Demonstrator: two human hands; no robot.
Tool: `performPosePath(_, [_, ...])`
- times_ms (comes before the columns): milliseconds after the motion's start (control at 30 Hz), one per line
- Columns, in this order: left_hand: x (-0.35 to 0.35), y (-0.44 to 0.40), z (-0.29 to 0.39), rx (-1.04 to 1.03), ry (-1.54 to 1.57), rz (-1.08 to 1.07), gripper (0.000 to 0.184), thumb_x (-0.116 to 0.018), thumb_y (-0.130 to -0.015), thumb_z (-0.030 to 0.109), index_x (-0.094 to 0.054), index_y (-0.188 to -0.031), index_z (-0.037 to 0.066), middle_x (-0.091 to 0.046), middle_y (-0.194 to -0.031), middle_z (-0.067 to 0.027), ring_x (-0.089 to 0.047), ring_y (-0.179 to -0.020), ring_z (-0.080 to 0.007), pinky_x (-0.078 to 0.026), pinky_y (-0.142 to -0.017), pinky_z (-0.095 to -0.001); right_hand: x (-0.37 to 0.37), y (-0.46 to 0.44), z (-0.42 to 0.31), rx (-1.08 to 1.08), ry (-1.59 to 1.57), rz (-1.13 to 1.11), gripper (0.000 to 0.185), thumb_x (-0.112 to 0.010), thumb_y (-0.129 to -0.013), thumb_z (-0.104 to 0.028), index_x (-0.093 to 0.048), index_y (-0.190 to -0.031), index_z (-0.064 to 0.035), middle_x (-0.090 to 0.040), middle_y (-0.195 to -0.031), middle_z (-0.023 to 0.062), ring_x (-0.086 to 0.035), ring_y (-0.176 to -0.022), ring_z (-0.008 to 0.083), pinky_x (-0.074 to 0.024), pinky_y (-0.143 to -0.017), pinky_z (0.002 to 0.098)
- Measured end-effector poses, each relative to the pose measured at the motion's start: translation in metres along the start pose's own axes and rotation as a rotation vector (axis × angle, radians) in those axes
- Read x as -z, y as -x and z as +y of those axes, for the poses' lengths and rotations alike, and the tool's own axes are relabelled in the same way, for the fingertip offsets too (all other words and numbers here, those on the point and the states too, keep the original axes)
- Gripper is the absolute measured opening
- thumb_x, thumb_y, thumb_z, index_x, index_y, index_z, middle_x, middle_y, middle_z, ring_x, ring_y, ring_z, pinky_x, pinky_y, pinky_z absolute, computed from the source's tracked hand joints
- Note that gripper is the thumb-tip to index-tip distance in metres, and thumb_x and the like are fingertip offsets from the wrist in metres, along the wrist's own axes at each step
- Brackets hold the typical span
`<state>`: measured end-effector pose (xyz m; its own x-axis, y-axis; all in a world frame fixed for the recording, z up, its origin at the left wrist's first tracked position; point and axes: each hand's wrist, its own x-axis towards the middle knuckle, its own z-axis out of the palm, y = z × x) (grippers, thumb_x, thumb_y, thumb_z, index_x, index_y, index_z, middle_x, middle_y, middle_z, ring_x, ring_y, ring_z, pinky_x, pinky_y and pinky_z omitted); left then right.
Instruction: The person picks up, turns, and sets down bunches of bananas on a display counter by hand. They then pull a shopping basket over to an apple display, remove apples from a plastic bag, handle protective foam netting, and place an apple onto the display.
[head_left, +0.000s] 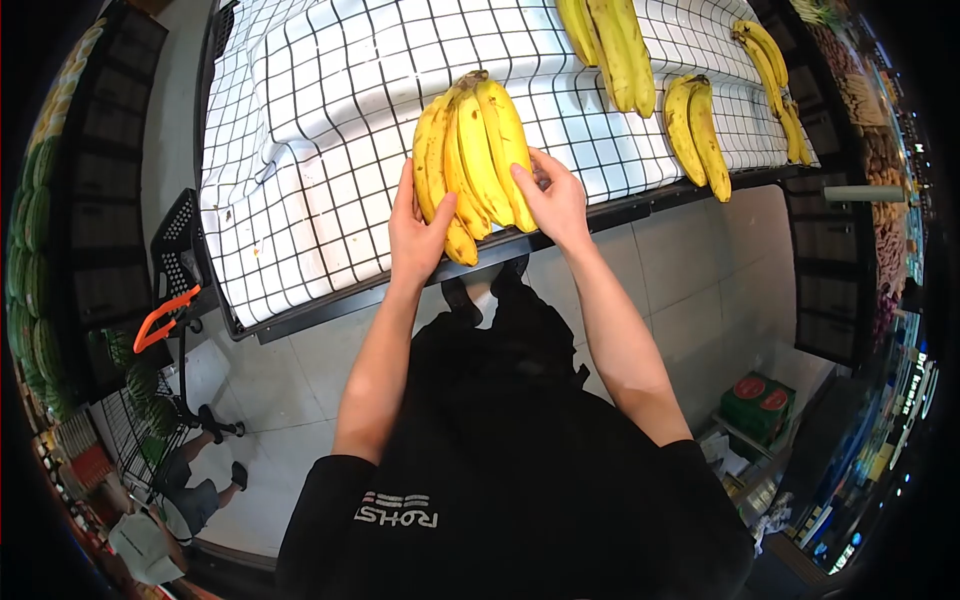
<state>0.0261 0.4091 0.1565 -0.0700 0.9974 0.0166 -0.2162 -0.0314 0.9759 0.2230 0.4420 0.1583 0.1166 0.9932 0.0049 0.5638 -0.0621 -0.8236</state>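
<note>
A bunch of yellow bananas point(470, 150) with brown specks lies at the front edge of a display table, its stem end pointing away from me. My left hand point(420, 225) grips its left side, the thumb resting on the front of the outer banana. On the opposite side, my right hand point(550, 198) curls round the right edge of the same bunch, thumb on top. The fingertips behind the fruit are hidden. Beneath the bunch spreads a white cloth with a black grid point(330, 180).
More bananas point(610, 50) lie at the back, with a smaller bunch point(697, 135) and others point(765, 65) to the right. The table's dark rim point(640, 203) runs along the front. At lower left are an orange-handled cart point(165, 318) and another person point(160, 535). A green box point(757, 408) stands right.
</note>
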Motion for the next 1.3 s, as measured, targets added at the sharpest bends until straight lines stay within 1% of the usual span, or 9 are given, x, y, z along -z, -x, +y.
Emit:
performPosePath(133, [0.0018,-0.0001,-0.0009,0.005,0.016,-0.007,0.071,-0.061,-0.09,0.0,-0.02,-0.147,-0.009,-0.045,-0.139,-0.0191,-0.051,-0.122,-0.0198,-0.044,-0.101,-0.0301,0.0006,0.0001,-0.0002,-0.003,0.014,-0.015,0.047,-0.067,-0.084,-0.036,-0.064,-0.12,-0.0052,-0.067,-0.089,0.009,-0.062,-0.074,0.0202,-0.0497,-0.069,0.0317])
performPosePath(200, [0.0022,-0.0002,-0.0025,0.004,0.023,-0.001,0.071,-0.061,-0.09,0.0,-0.02,-0.147,-0.009,-0.045,-0.139,-0.0195,-0.051,-0.122,-0.0198,-0.044,-0.101,-0.0299,0.0012,0.0004,-0.0009,0.032,0.027,-0.012,0.047,-0.067,-0.085,-0.037,-0.064,-0.12,-0.0052,-0.067,-0.089,0.0089,-0.062,-0.074,0.0201,-0.0496,-0.068,0.0316])
performPosePath(633, [0.0023,-0.003,-0.0038,0.012,0.049,0.037,0.069,-0.06,-0.09,-0.001,-0.021,-0.146,-0.009,-0.048,-0.136,-0.0201,-0.052,-0.122,-0.0202,-0.043,-0.102,-0.0303,-0.0006,-0.0004,0.0017,0.044,0.035,0.01,0.045,-0.067,-0.086,-0.035,-0.064,-0.12,-0.0055,-0.067,-0.091,0.0094,-0.063,-0.075,0.0216,-0.0502,-0.069,0.0329])
performPosePath(800, [0.0026,-0.0024,-0.0021,0.03,0.064,0.039,0.069,-0.06,-0.09,-0.001,-0.022,-0.146,-0.009,-0.048,-0.137,-0.0199,-0.051,-0.123,-0.0201,-0.043,-0.102,-0.0302,0.005,0.0013,-0.0021,0.063,0.074,-0.048,0.05,-0.067,-0.085,-0.035,-0.062,-0.124,-0.0048,-0.067,-0.097,0.0096,-0.063,-0.078,0.0219,-0.0503,-0.072,0.0337])
performPosePath(900, [0.0031,-0.0024,-0.0021,0.029,0.064,0.036,0.069,-0.06,-0.089,-0.002,-0.022,-0.146,-0.009,-0.048,-0.137,-0.0199,-0.051,-0.123,-0.0204,-0.043,-0.102,-0.0302,0.0068,0.0034,-0.0037,0.123,0.11,-0.036,0.051,-0.067,-0.085,-0.035,-0.06,-0.125,-0.0048,-0.067,-0.1,0.0101,-0.063,-0.078,0.0225,-0.0504,-0.073,0.0342])
performPosePath(1000, [0.0033,-0.0023,-0.0036,0.02,0.072,0.032,0.069,-0.06,-0.089,-0.003,-0.022,-0.146,-0.009,-0.047,-0.138,-0.0199,-0.051,-0.123,-0.0207,-0.043,-0.102,-0.0303,0.0092,0.0051,-0.0075,0.128,0.121,-0.049,0.051,-0.067,-0.085,-0.035,-0.06,-0.126,-0.0053,-0.067,-0.102,0.0106,-0.064,-0.079,0.0234,-0.0505,-0.074,0.0347])
performPosePath(1067, [0.0035,-0.002,-0.004,0.014,0.077,0.029,0.069,-0.06,-0.089,-0.003,-0.022,-0.146,-0.009,-0.047,-0.138,-0.02,-0.051,-0.124,-0.0209,-0.042,-0.102,-0.0304,0.0077,0.0049,-0.0045,0.139,0.118,-0.041,0.051,-0.067,-0.085,-0.035,-0.06,-0.126,-0.0051,-0.067,-0.101,0.0106,-0.064,-0.079,0.0237,-0.0505,-0.074,0.0348])
performPosePath(1133, [0.0031,-0.0018,-0.002,0.031,0.06,0.03,0.065,-0.059,-0.09,-0.002,-0.025,-0.146,-0.008,-0.042,-0.143,-0.0197,-0.048,-0.128,-0.0228,-0.04,-0.105,-0.0319,0.0074,0.0044,-0.0042,0.149,0.116,-0.033,0.051,-0.067,-0.085,-0.035,-0.06,-0.126,-0.005,-0.067,-0.101,0.0107,-0.064,-0.079,0.024,-0.0505,-0.074,0.035])
performPosePath(1300, [0.0033,-0.0029,-0.0037,0.032,0.059,0.036,0.064,-0.059,-0.091,-0.001,-0.027,-0.145,-0.008,-0.045,-0.14,-0.0189,-0.049,-0.126,-0.0224,-0.041,-0.104,-0.0319,0.0055,0.0036,-0.0044,0.128,0.115,-0.029,0.05,-0.066,-0.086,-0.036,-0.061,-0.124,-0.0051,-0.067,-0.097,0.0102,-0.064,-0.079,0.0247,-0.0502,-0.073,0.0354])
